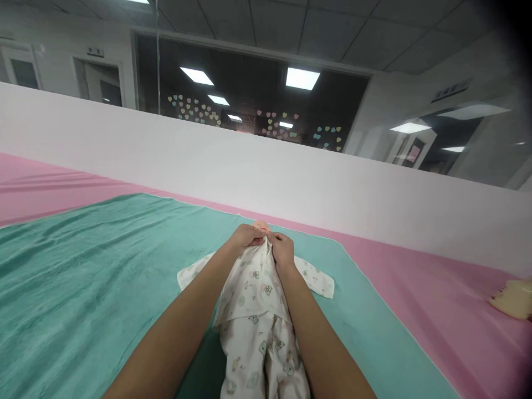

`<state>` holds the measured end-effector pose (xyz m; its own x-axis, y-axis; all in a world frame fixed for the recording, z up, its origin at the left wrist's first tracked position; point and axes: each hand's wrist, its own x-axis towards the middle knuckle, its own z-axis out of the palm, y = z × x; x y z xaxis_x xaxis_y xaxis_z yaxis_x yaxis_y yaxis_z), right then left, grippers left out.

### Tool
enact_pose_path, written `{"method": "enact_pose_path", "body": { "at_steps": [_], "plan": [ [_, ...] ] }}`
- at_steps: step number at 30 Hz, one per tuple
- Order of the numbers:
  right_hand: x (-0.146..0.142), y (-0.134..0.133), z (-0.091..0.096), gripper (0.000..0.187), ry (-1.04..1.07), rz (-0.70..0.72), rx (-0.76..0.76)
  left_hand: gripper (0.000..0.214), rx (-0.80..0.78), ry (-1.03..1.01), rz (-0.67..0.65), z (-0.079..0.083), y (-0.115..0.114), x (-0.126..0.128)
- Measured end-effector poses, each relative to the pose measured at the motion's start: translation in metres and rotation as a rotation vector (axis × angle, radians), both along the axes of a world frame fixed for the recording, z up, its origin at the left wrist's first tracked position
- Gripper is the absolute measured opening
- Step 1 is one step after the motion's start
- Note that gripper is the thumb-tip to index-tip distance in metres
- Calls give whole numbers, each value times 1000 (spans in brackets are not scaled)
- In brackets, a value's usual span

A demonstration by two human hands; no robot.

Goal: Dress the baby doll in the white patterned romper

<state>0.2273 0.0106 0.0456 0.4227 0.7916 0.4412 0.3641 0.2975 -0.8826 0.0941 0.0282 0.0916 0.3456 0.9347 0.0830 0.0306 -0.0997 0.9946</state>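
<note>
A baby doll lies on its back on a teal blanket (137, 266), and only part of its pinkish head (261, 225) shows beyond my hands. It wears a white baby shirt (253, 282) printed with small animals, sleeves spread out to both sides. Matching trousers (249, 360) cover its legs. At the neckline, my left hand (248, 235) pinches the collar of the shirt. My right hand (282, 247) grips the other side of the collar, close to the left fingertips. The front edges meet between the hands; any fastening there is too small to make out.
Pink cloth (407, 288) extends around the blanket. A low white wall (266, 172) stands behind, with glass or a mirror above it. A pale yellowish object (513, 299), cut off by the frame, rests at the far right.
</note>
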Motion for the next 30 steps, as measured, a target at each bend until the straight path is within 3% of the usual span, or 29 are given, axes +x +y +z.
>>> {"method": "enact_pose_path", "body": {
  "at_steps": [3,10,18,30],
  "plan": [
    [0,-1,-4,27,86,65,-9,12,-85,-111,-34,-7,2,2],
    [4,1,-13,30,195,66,-42,7,-176,-117,-28,-14,6,2],
    [1,-4,-6,30,91,35,-99,5,-199,-121,-30,-18,11,3],
    [3,-3,-10,32,87,39,-90,6,-214,-133,-9,-18,11,7]
  ]
}}
